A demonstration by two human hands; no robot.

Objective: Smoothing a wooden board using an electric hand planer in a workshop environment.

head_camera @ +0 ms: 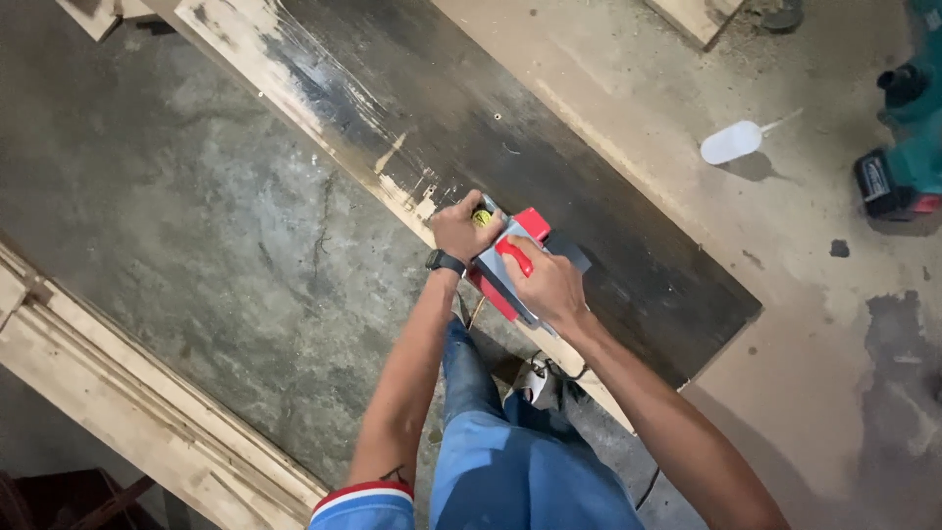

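Note:
A long dark, weathered wooden board (510, 128) lies diagonally on the concrete floor, its near edge scraped pale. A red and grey electric hand planer (510, 257) sits on that near edge. My left hand (459, 228), with a black watch on the wrist, grips the planer's front knob. My right hand (546, 285) is closed around its red rear handle. Both arms reach down from the lower part of the view, and my blue-trousered leg (500, 451) stands just below the board.
A pale wooden frame (147, 412) runs along the lower left. A white plastic spoon-like object (732, 143) lies on the dusty floor at upper right. A teal cordless power tool (908, 147) rests at the right edge. A power cord (648, 486) trails near my foot.

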